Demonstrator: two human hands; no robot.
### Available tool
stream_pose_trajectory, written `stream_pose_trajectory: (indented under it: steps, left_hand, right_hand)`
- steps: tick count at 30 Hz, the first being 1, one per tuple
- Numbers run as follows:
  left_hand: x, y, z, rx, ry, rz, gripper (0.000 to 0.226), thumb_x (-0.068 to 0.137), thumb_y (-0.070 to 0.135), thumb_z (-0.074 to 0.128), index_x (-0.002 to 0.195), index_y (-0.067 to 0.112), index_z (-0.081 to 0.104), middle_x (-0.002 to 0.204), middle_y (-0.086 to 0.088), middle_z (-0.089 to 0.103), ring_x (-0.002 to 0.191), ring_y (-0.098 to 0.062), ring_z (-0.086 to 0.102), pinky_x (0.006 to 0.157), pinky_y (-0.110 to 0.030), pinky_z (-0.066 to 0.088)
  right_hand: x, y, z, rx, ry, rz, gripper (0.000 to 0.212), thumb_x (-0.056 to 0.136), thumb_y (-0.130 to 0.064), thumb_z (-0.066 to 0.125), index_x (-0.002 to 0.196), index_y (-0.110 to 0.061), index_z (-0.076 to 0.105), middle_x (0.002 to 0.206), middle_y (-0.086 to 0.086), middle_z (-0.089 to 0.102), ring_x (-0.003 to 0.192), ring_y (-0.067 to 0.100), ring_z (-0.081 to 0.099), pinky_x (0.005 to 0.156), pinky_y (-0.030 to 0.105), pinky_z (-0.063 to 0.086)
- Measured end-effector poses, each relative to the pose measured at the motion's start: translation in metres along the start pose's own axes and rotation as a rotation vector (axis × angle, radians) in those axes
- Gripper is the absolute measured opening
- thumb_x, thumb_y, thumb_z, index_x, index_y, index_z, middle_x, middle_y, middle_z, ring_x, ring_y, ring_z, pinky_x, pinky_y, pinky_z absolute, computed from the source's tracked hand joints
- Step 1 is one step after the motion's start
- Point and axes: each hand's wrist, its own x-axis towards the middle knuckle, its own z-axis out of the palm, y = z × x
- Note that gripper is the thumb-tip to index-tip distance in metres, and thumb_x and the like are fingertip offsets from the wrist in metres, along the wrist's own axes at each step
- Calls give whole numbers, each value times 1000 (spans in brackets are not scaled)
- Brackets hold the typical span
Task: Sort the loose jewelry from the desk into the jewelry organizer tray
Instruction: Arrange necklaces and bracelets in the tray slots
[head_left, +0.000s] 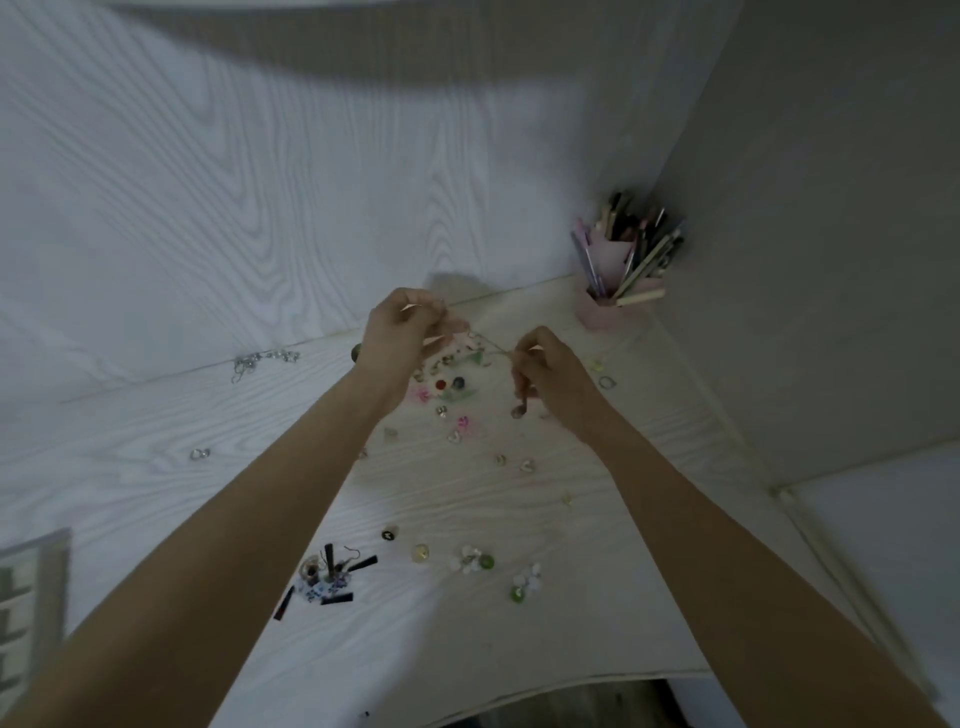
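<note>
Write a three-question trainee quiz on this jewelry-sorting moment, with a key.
1. True or false: both hands hold the thin chain above the desk.
2. Where does the pink pen holder stand? A) far right corner of the desk B) near left edge C) between the forearms
3. What lies at the desk's far left edge, against the wall?

Key
1. True: left hand and right hand each pinch the chain.
2. A
3. A silver chain.

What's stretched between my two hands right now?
In the head view, a thin chain runs from the left hand to the right hand, held above the loose jewelry on the desk.
</note>
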Motion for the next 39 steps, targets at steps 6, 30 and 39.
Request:
stream_pose_trajectory:
  steps: [6,30,39]
  left_hand:
    - [-37,35,-39,-157,116,-2,16,96,2,43,85,12,50,67,-2,52,56,-13,56,82,-40,50]
    - [-197,57,-290,46,683,39,20,92,7,49,73,14,51,57,1,36,43,-9,29,40,-18,26]
    - [-253,45,-393,874,206,-20,10,74,26,78,73,17,74,51,22,60,59,5,55,63,-13,40]
  right_hand:
    - [-18,-31,29,-106,-198,-11,24,95,-13,52,72,-17,50,58,-1,46,43,-3,42,54,22,45]
    - [-71,-117,264,512,-527,336,9,91,-1,56,94,2,64,86,13,67,73,10,70,67,13,54]
    - [-103,-154,373,291,-495,215,17,92,-11,60,77,-4,65,56,-1,56,47,4,46,52,13,42]
